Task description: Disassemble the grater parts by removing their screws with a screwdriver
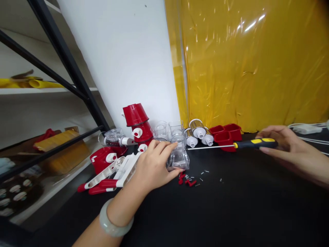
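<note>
My left hand (pixel 156 164) is closed around a clear plastic housing (pixel 180 157), thumb below and fingers above. In my right hand (pixel 290 149) is a screwdriver (pixel 257 143) with a black and yellow handle, gripped between thumb and fingers. Its long shaft points left, and the tip meets or comes very close to the housing's right side; I cannot tell if it touches a screw. Just below the housing lie small red plastic pieces (pixel 190 183) and several loose screws (pixel 202 179) on the black table (pixel 231 212).
Stacked red bases (pixel 136 115) stand behind my left hand, with white and red handles (pixel 102 185) to the left. Grater drums (pixel 197 129) and red trays (pixel 232 130) line the back. A black-framed shelf (pixel 84 96) rises at left; white cables (pixel 308 129) lie at right.
</note>
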`<state>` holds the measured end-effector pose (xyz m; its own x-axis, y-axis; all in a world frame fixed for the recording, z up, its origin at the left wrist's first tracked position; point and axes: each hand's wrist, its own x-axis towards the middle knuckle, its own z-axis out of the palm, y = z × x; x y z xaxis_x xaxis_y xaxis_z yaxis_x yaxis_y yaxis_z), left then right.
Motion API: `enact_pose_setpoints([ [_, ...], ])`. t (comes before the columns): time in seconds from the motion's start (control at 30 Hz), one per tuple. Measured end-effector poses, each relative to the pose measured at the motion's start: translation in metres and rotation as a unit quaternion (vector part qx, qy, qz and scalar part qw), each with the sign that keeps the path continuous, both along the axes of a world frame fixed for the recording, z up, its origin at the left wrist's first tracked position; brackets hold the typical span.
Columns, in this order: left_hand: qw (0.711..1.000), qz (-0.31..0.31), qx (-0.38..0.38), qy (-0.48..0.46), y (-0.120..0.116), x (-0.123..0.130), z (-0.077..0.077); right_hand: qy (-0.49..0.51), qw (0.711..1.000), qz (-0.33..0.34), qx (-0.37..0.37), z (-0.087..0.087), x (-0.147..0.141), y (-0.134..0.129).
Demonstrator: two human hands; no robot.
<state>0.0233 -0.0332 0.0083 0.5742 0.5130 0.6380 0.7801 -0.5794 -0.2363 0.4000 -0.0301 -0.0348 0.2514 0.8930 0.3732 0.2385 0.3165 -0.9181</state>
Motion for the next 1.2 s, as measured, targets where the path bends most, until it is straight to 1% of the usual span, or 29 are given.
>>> enact_pose_setpoints([
  [0.1, 1.000, -0.005, 0.002, -0.008, -0.001, 0.001, 0.000, 0.137, 0.989, 0.042, -0.019, -0.003, 0.002, 0.002],
  [0.13, 1.000, -0.012, 0.004, -0.010, -0.002, 0.002, -0.001, 0.156, 0.986, 0.048, -0.022, -0.005, 0.003, 0.004],
  [0.17, 1.000, -0.020, 0.007, -0.011, -0.003, 0.003, -0.001, 0.153, 0.987, 0.048, -0.026, -0.007, 0.006, 0.007],
  [0.23, 0.999, -0.034, 0.015, -0.012, -0.004, 0.003, -0.002, 0.083, 0.994, 0.047, -0.060, -0.010, 0.010, 0.011],
  [0.3, 0.999, -0.041, 0.025, -0.013, -0.004, 0.003, -0.002, -0.034, 0.994, 0.035, -0.101, -0.011, 0.011, 0.012],
  [0.33, 0.999, -0.040, 0.030, -0.014, -0.004, 0.003, -0.002, -0.082, 0.991, 0.023, -0.107, -0.011, 0.011, 0.011],
  [0.37, 0.999, -0.037, 0.034, -0.015, -0.003, 0.002, -0.002, -0.110, 0.989, 0.010, -0.098, -0.010, 0.009, 0.010],
  [0.4, 0.999, -0.033, 0.037, -0.015, -0.002, 0.002, -0.002, -0.114, 0.990, -0.004, -0.078, -0.008, 0.007, 0.008],
  [0.47, 0.999, -0.023, 0.038, -0.013, -0.001, 0.001, -0.002, -0.056, 0.998, -0.016, -0.039, -0.004, 0.002, 0.003],
  [0.53, 0.999, -0.014, 0.035, -0.012, 0.000, 0.001, -0.003, 0.059, 0.998, 0.003, -0.028, 0.000, -0.003, -0.001],
  [0.6, 0.999, -0.013, 0.031, -0.012, -0.001, 0.002, -0.003, 0.172, 0.984, 0.038, -0.037, 0.004, -0.006, -0.004],
  [0.63, 0.999, -0.015, 0.028, -0.010, -0.001, 0.003, -0.004, 0.208, 0.976, 0.055, -0.043, 0.005, -0.006, -0.004],
  [0.7, 0.999, -0.019, 0.024, -0.006, -0.001, 0.003, -0.005, 0.235, 0.968, 0.070, -0.048, 0.005, -0.005, -0.001],
  [0.77, 1.000, -0.022, 0.022, -0.004, -0.001, 0.003, -0.005, 0.211, 0.974, 0.068, -0.056, 0.002, -0.003, 0.003],
  [0.8, 0.999, -0.021, 0.023, -0.004, -0.001, 0.003, -0.005, 0.173, 0.980, 0.065, -0.069, 0.001, -0.001, 0.005],
  [0.87, 0.999, -0.016, 0.030, -0.001, -0.001, 0.003, -0.004, 0.051, 0.991, 0.060, -0.104, -0.002, 0.001, 0.006],
  [0.9, 0.999, -0.012, 0.034, 0.000, 0.000, 0.002, -0.003, -0.015, 0.991, 0.059, -0.117, -0.003, 0.002, 0.006],
  [0.93, 0.999, -0.007, 0.038, 0.001, 0.000, 0.002, -0.003, -0.066, 0.989, 0.057, -0.118, -0.003, 0.003, 0.005],
  [0.97, 0.999, -0.002, 0.040, 0.001, 0.000, 0.001, -0.003, -0.095, 0.988, 0.055, -0.109, -0.004, 0.003, 0.004],
  [1.0, 0.999, 0.002, 0.041, 0.000, 0.001, 0.000, -0.002, -0.104, 0.989, 0.049, -0.094, -0.004, 0.003, 0.003],
  [1.03, 0.999, 0.005, 0.039, -0.001, 0.001, 0.000, -0.002, -0.095, 0.992, 0.041, -0.074, -0.003, 0.002, 0.002],
  [1.1, 0.999, 0.008, 0.033, -0.004, 0.002, 0.000, -0.003, -0.037, 0.998, 0.029, -0.034, -0.003, 0.001, -0.001],
  [1.17, 1.000, 0.005, 0.027, -0.007, 0.002, 0.000, -0.004, 0.058, 0.997, 0.039, -0.021, -0.001, -0.001, -0.003],
  [1.2, 1.000, 0.000, 0.025, -0.006, 0.002, 0.001, -0.004, 0.111, 0.992, 0.049, -0.024, -0.001, -0.002, -0.003],
])
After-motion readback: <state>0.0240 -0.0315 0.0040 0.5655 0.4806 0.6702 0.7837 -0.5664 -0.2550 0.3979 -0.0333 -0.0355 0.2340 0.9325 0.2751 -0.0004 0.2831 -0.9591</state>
